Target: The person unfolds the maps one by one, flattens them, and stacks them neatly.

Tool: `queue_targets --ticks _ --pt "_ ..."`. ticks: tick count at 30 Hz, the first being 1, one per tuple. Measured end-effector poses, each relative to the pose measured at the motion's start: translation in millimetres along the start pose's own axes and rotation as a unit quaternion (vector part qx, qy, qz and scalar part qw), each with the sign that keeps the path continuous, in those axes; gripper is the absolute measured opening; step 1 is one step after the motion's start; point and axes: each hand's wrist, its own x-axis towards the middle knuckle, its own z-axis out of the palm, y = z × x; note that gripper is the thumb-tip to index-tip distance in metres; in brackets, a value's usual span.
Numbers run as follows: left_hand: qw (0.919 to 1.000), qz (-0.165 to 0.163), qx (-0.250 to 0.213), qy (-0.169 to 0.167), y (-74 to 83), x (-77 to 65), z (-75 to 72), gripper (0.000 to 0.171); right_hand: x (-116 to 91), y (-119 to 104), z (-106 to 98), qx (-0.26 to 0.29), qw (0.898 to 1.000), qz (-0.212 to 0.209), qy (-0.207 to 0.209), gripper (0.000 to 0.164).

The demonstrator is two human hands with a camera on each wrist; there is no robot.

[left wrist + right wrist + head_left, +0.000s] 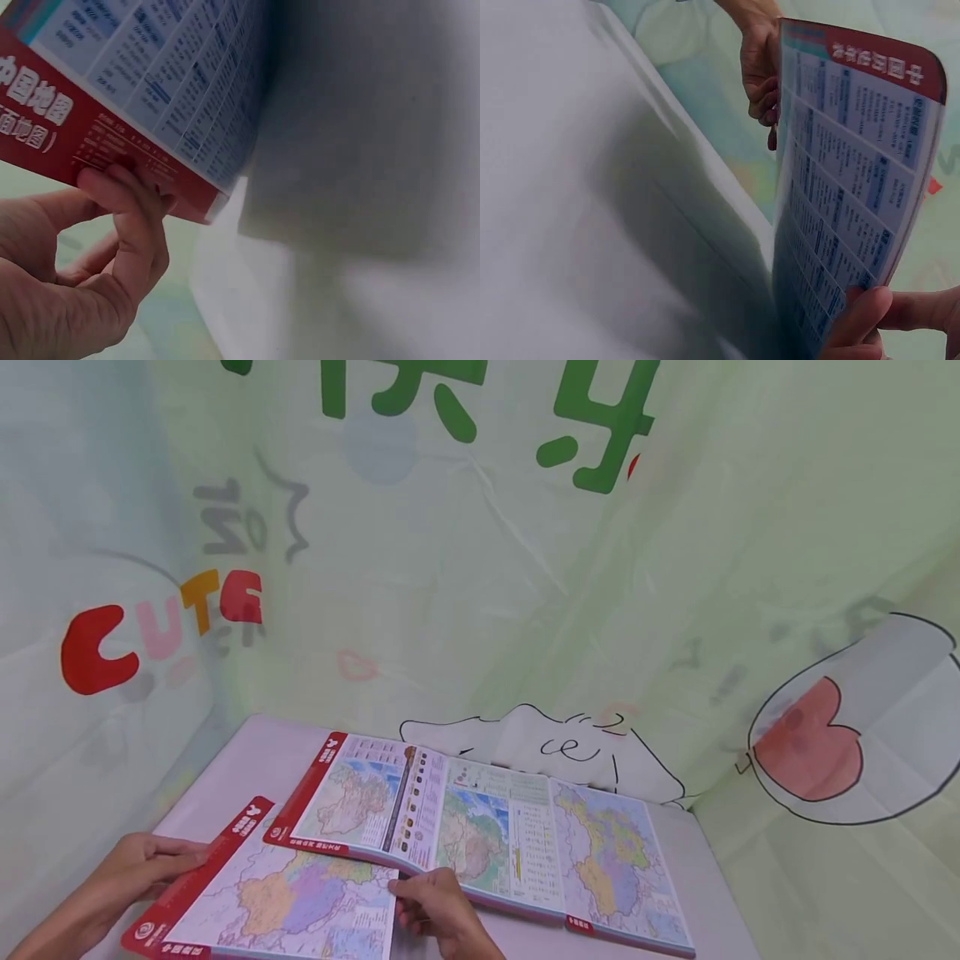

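In the head view both hands hold a map sheet (300,902) with a red border strip and coloured regions, tilted up from the table. My left hand (135,877) grips its red left edge. The right hand (442,910) pinches its right edge between thumb and fingers. In the left wrist view the left hand (112,262) pinches the red margin of the sheet's back (165,82), printed with text columns. The right wrist view shows my right hand (862,322) on the sheet's edge (840,165), with the left hand (761,67) behind the far end.
Behind the held sheet lie more map sheets: a relief map with a red strip (360,802), a middle panel (472,847) and a coloured map (615,868) at right. They rest on a white table (232,760). Printed cloth (450,593) hangs around it on several sides.
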Motion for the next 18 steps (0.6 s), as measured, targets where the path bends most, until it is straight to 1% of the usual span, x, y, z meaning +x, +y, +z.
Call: queue_targets --ticks 2,4,7,9,10,13,16,18 --pt "0.9999 -0.008 -0.005 0.008 4.7 -4.7 0.6 0.071 -1.4 -1.6 -1.7 0.013 1.0 -0.002 -0.011 0.026" --pt "0.9994 -0.024 -0.01 0.021 10.0 -9.3 1.4 0.07 -3.2 -3.1 -3.1 0.026 0.999 -0.002 -0.024 0.027" --pt "0.999 -0.038 -0.006 0.022 16.1 -15.1 1.2 0.071 -6.1 -5.9 -5.1 0.044 0.998 0.001 -0.047 0.026" --pt "0.9984 -0.05 0.001 0.025 19.4 -18.9 0.4 0.069 -9.0 -8.8 -6.5 0.06 0.996 0.005 -0.064 0.025" --pt "0.9984 -0.051 0.008 0.024 20.9 -20.7 -0.2 0.068 -10.9 -10.5 -7.3 0.07 0.995 0.006 -0.075 0.025" --pt "0.9982 -0.055 0.016 0.016 24.4 -27.7 -2.6 0.063 -19.2 -17.0 -9.6 0.104 0.987 0.013 -0.119 0.025" --pt "0.9988 -0.042 0.025 -0.001 29.1 -38.1 -6.4 0.053 -29.2 -23.6 -12.1 0.135 0.977 0.029 -0.163 0.027" --pt "0.9989 -0.032 0.034 -0.011 32.7 -46.4 -8.0 0.05 -35.6 -27.5 -13.2 0.147 0.97 0.044 -0.187 0.029"
